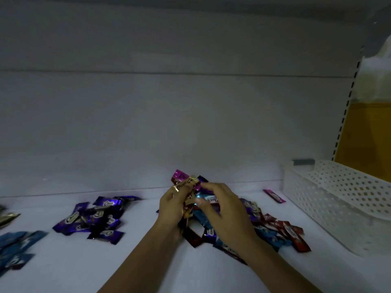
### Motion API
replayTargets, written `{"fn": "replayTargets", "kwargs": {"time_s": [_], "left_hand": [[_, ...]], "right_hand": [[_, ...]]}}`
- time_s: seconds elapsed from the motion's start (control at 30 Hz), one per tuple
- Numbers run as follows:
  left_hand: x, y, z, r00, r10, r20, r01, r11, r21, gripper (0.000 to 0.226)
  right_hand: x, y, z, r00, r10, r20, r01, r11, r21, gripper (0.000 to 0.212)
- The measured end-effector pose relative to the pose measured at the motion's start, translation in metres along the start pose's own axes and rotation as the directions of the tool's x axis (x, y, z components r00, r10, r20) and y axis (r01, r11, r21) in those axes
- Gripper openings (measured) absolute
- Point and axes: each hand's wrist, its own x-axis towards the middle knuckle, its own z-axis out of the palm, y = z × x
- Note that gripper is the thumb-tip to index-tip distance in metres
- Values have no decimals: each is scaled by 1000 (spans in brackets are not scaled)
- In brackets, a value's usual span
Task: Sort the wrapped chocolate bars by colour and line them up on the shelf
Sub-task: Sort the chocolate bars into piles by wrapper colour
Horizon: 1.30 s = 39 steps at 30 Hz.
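My left hand (173, 205) grips a fistful of mixed bars (186, 183); my right hand (226, 210) curls over the unsorted pile (283, 229), grip unclear.

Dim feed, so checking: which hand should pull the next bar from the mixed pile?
Right. The right hand appears to hold nothing, with its fingers relaxed over the mixed pile. The left hand is full, gripping a bundle of bars.

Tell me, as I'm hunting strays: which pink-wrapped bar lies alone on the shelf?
The pink bar beside the white basket, lying by itself. The other pink bar sticks up from the bunch gripped in the left hand.
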Motion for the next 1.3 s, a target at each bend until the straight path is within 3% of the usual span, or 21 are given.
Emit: {"fn": "replayTargets", "kwargs": {"time_s": [0.27, 0.53, 0.67, 0.97, 1.17, 1.3], "left_hand": [[-5, 30, -24, 997, -4, -80, 3, 1000, -16, 10], [-27, 72, -51, 992, 13, -129, -2, 996, 84, 14], [-42, 91, -65, 987, 44, -153, -28, 994, 104, 15], [-96, 136, -153, 946, 173, -274, -174, 985, 21, 10], [-134, 162, -227, 878, 157, -453, -151, 987, 49, 34], [-145, 172, -254, 816, 285, -503, -267, 957, 109, 15]], "right_hand": [[-4, -5, 13, 980, 3, 201, -17, 998, 65, 20], [2, -11, 12, 991, 68, 119, -63, 997, -45, 13], [6, -28, 21, 992, 71, 108, -76, 996, 45, 11], [21, -128, 113, 967, -24, 253, -52, 955, 291, 20], [21, -193, 190, 955, -101, 277, 44, 978, 205, 22], [25, -223, 223, 938, -149, 313, 102, 982, 161, 12]]}}
